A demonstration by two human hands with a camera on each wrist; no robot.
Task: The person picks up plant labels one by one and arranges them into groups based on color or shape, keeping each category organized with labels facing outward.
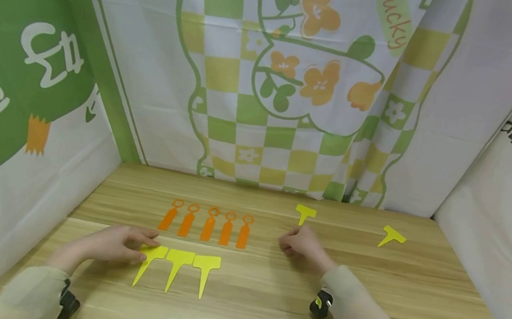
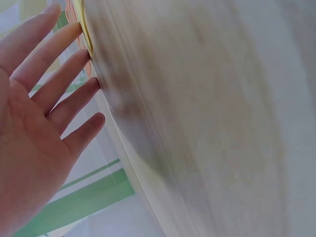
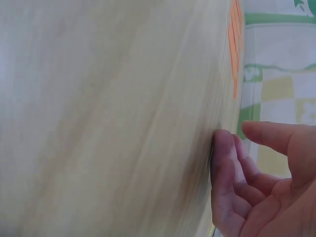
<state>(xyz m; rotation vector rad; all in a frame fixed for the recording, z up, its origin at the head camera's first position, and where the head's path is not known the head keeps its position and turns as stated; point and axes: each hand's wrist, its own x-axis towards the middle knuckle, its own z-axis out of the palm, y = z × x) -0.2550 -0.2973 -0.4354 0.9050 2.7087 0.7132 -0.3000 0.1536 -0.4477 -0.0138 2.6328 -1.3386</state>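
Three yellow T-shaped plant labels lie in a row near the front of the table: a left label (image 1: 151, 260), a middle label (image 1: 178, 265) and a right label (image 1: 206, 269). My left hand (image 1: 120, 244) touches the left label's head with its fingers extended; in the left wrist view the fingers (image 2: 69, 96) look spread. Farther back, my right hand (image 1: 305, 245) rests by the stem of another yellow label (image 1: 305, 212), partly covering it. In the right wrist view its bent fingers (image 3: 227, 182) meet the table, with the thumb held apart.
Several orange ring-topped tags (image 1: 208, 227) lie in a row behind the yellow labels. One more yellow label (image 1: 393, 236) lies at the back right of the wooden table (image 1: 260, 318). Printed cloth (image 1: 283, 147) hangs along the back edge and both sides.
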